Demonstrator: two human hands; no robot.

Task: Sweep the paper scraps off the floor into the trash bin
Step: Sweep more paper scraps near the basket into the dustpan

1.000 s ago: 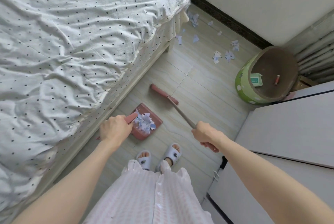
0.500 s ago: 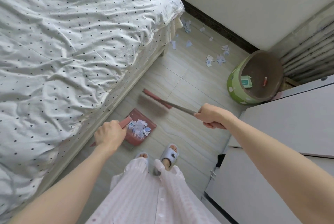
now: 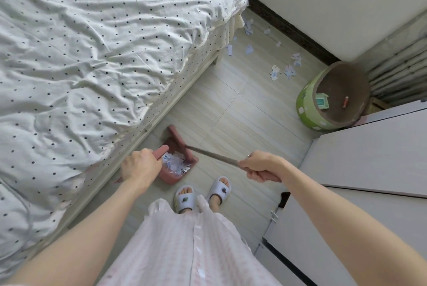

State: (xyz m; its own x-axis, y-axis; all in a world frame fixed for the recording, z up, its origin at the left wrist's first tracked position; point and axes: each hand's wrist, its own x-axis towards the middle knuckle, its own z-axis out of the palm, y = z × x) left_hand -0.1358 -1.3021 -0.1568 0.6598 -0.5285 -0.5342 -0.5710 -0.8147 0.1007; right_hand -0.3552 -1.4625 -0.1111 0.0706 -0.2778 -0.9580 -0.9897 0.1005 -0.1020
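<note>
Head view, ribbed plastic dustpan (image 3: 178,170), crumpled scraps (image 3: 174,164)

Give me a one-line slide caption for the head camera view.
Left hand holds a scrap-filled dustpan, right hand the broom; scraps remain.

Soft, even daylight fills the room, with only faint shadows on the floor (image 3: 242,110) ahead of the hands. Wide-angle distortion bends the edges; focus stays sharp throughout.
</note>
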